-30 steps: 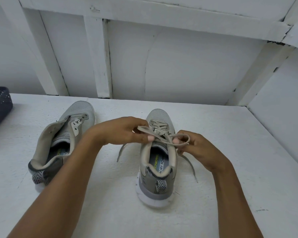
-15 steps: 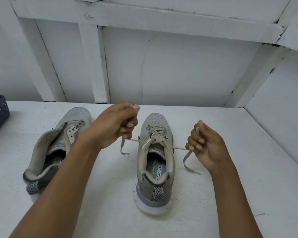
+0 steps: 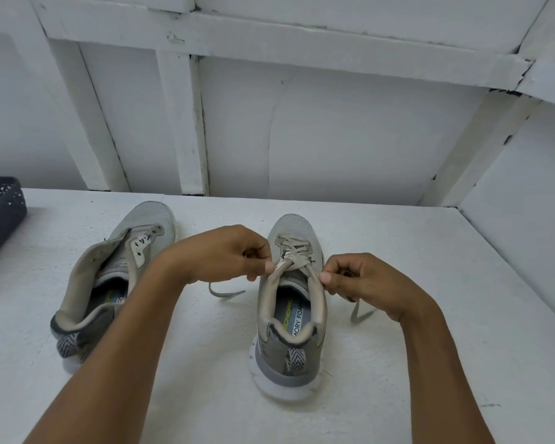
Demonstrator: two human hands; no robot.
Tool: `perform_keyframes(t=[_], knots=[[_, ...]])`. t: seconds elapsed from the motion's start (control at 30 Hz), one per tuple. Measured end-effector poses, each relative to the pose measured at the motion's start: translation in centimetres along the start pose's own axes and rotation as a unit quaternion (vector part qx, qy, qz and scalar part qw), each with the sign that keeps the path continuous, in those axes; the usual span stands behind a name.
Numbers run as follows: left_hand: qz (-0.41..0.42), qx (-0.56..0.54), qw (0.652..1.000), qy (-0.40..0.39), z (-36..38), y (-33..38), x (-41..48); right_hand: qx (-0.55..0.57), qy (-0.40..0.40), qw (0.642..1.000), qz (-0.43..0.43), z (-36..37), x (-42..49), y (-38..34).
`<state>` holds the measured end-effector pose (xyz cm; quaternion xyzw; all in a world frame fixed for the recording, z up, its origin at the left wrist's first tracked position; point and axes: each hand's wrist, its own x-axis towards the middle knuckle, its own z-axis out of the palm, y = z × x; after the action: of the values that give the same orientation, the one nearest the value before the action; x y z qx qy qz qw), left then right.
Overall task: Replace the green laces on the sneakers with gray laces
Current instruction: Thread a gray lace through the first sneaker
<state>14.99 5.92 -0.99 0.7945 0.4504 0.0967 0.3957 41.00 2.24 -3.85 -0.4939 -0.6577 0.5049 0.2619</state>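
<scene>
You look to be tying off the laced sneaker (image 3: 289, 334) mid-worktop (image 3: 436, 251). Your left grip (image 3: 218, 254) and right grip (image 3: 362, 280) each pinch the gray lace (image 3: 293, 250) at its top eyelets. Next, cross and cinch evenly. The other sneaker (image 3: 109, 283), toward the left edge, shows no lace.

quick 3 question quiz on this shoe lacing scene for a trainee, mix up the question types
1. True or false: the sneaker on the left has a lace threaded through it.
2. The left hand and the right hand both pinch: A) the gray lace B) a heel tab C) an insole
3. Fill in: the dark basket sits at the table's ___ edge.
Key: 1 false; 2 A; 3 left
</scene>
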Motion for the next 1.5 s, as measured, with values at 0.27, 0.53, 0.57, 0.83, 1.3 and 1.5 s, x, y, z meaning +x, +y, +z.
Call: perform_keyframes(t=[0.27, 0.53, 0.57, 0.83, 1.3, 1.5], knots=[[-0.002, -0.015, 1.000, -0.021, -0.1, -0.9, -0.5, -0.001, 0.016, 1.000, 0.006, 0.2, -0.3, 1.1], [0.048, -0.256, 0.958, 0.124, -0.7, 0.8, -1.2, 0.117, 0.114, 0.986, -0.039, -0.3, -0.7, -2.1], [0.060, -0.294, 0.945, 0.133, -0.9, 1.4, -1.1, 0.136, 0.121, 0.982, -0.055, -0.4, -0.5, -3.0], [0.149, -0.434, 0.874, 0.160, -3.5, 7.4, -0.5, 0.334, 0.173, 0.915, -0.145, -1.2, 0.9, -10.8], [0.244, -0.368, 0.833, 0.333, -7.2, 13.2, -0.6, 0.292, 0.217, 0.890, -0.276, -3.4, 0.9, -18.1], [0.213, -0.267, 0.853, 0.394, -6.9, 14.6, 0.1, 0.217, 0.281, 0.888, -0.293, -3.1, 1.2, -18.8]])
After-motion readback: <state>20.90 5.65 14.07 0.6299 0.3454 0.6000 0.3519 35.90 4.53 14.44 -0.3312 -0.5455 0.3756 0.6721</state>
